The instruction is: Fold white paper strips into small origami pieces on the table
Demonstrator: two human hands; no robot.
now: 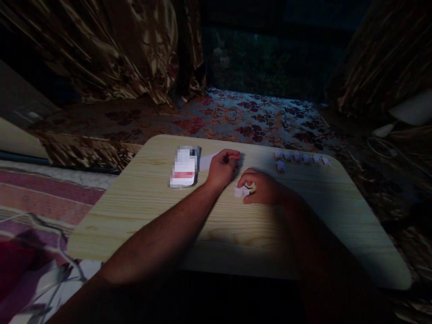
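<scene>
My left hand [223,167] rests on a light wooden table [148,211] with its fingers curled under, on the edge of a white paper sheet [206,161]. My right hand [261,186] lies just to its right, fingers pinched on a small folded white paper piece [242,191] at the table's middle. A phone [184,166] lies flat left of my left hand. Several small folded paper pieces [301,158] sit in a row at the table's far right.
The table stands on a bed with a floral cover [256,117]. Patterned curtains [111,49] hang behind at left and right. Striped bedding and a cable [50,234] lie at the left. The scene is dim.
</scene>
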